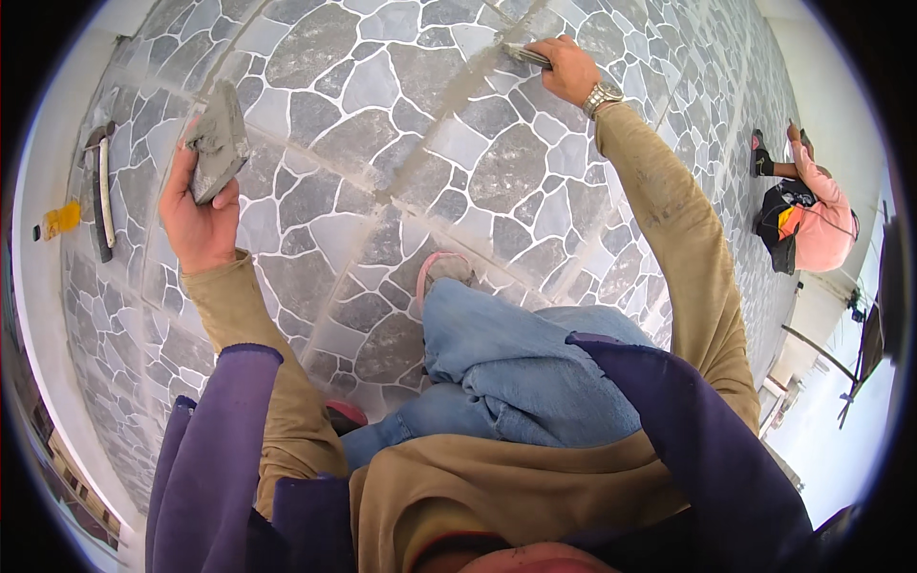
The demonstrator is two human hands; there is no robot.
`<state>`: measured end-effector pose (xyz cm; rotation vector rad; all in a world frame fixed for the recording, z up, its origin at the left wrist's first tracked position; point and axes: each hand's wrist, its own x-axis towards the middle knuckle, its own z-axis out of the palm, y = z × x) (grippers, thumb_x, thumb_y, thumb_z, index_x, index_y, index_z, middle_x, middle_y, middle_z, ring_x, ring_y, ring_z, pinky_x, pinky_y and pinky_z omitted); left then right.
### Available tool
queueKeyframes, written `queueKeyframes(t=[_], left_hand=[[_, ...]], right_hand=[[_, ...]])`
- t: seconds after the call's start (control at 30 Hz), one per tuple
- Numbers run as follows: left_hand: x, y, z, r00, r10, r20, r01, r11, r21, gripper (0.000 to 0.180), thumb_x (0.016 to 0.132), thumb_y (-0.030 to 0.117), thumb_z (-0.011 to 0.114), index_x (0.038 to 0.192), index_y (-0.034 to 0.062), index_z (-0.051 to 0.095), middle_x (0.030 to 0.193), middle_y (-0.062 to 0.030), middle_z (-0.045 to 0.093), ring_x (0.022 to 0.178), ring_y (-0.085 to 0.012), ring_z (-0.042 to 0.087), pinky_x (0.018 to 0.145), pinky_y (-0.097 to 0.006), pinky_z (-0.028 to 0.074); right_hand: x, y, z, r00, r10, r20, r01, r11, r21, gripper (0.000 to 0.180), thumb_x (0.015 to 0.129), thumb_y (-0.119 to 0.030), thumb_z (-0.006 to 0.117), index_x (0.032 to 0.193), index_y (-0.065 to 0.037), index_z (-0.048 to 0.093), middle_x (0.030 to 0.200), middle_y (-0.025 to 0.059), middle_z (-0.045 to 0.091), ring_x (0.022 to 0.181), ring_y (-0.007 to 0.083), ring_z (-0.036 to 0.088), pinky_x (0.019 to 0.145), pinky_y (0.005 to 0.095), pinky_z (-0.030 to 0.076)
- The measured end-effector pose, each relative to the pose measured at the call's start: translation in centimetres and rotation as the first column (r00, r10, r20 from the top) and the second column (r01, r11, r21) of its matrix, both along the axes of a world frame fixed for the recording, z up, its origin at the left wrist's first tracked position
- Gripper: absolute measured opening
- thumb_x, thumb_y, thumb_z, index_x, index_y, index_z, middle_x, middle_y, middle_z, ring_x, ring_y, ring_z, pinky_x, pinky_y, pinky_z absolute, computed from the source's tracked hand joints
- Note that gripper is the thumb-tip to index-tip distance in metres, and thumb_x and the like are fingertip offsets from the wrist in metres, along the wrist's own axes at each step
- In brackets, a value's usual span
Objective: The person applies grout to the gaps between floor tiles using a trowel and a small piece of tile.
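Note:
My left hand (199,215) grips a flat grey board (222,143) with a lump of wet grey cement paste on it, held above the tiles. My right hand (570,72), with a metal watch on the wrist, is closed around a thin flat scraper (525,55); its exact kind is partly hidden by the fingers. The scraper lies at a tile joint (458,91) smeared with darker grey paste. Around it spread floor tiles (516,177) with a grey stone pattern and white lines.
Two long-handled tools, one a hammer (103,191), lie at the left beside a bottle of yellow liquid (59,221). A low white wall edge (33,286) runs along the left. Another person (820,224) crouches at the far right. My shoe (444,272) rests on the tiles.

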<state>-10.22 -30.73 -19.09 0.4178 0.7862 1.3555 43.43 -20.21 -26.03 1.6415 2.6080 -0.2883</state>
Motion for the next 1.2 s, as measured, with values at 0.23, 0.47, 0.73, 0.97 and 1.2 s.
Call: queueKeyframes(t=[0.23, 0.47, 0.73, 0.97, 1.2], left_hand=[[0.6, 1.0, -0.4, 0.999, -0.030, -0.014, 0.030, 0.999, -0.020, 0.037, 0.106, 0.016, 0.046, 0.138, -0.0007, 0.054, 0.123, -0.0090, 0.065, 0.089, -0.0112, 0.063, 0.048, -0.021, 0.040], [-3.0, 1.7, -1.0, 0.992, -0.032, 0.119, 0.023, 0.997, 0.076, 0.031, 0.106, 0.017, 0.048, 0.131, 0.0008, 0.057, 0.118, -0.0083, 0.066, 0.090, -0.0120, 0.063, 0.050, -0.022, 0.040], [-2.5, 3.0, 0.0, 0.978, 0.008, 0.210, -0.020, 0.998, 0.056, 0.029, 0.105, 0.015, 0.045, 0.124, -0.0049, 0.056, 0.107, -0.0180, 0.068, 0.082, -0.0209, 0.063, 0.049, -0.024, 0.041], [-4.3, 0.5, -2.0, 0.994, 0.004, 0.110, -0.009, 0.999, 0.037, 0.027, 0.105, 0.014, 0.050, 0.126, -0.0013, 0.057, 0.116, -0.0111, 0.067, 0.094, -0.0200, 0.065, 0.050, -0.024, 0.039], [-1.4, 2.2, -2.7, 0.986, -0.040, 0.164, 0.037, 0.999, 0.021, 0.027, 0.105, 0.015, 0.050, 0.124, -0.0018, 0.058, 0.116, -0.0128, 0.068, 0.094, -0.0226, 0.067, 0.050, -0.024, 0.039]], right_hand=[[2.7, 4.0, -1.7, 0.913, -0.399, 0.079, 0.383, 0.909, 0.167, 0.049, 0.079, -0.014, 0.057, 0.127, -0.015, 0.068, 0.112, 0.0135, 0.072, 0.108, 0.0381, 0.060, 0.096, 0.0474, 0.052], [-7.1, -1.7, -0.4, 0.953, -0.290, 0.089, 0.291, 0.957, 0.008, 0.045, 0.080, -0.016, 0.059, 0.124, -0.019, 0.071, 0.111, 0.0140, 0.070, 0.109, 0.0346, 0.062, 0.092, 0.0455, 0.055], [0.6, 2.7, 0.9, 0.927, -0.372, -0.050, 0.375, 0.912, 0.165, 0.053, 0.080, -0.010, 0.058, 0.130, -0.024, 0.067, 0.118, 0.0130, 0.070, 0.114, 0.0337, 0.062, 0.097, 0.0439, 0.053], [-2.7, -2.5, -1.2, 0.986, -0.091, -0.139, 0.108, 0.987, 0.118, 0.062, 0.072, -0.001, 0.057, 0.131, -0.020, 0.066, 0.123, 0.0074, 0.071, 0.111, 0.0321, 0.061, 0.098, 0.0423, 0.052], [1.5, 4.0, -0.4, 0.936, -0.351, -0.017, 0.347, 0.917, 0.195, 0.055, 0.079, -0.012, 0.054, 0.132, -0.022, 0.067, 0.106, 0.0199, 0.072, 0.107, 0.0373, 0.063, 0.096, 0.0451, 0.052]])
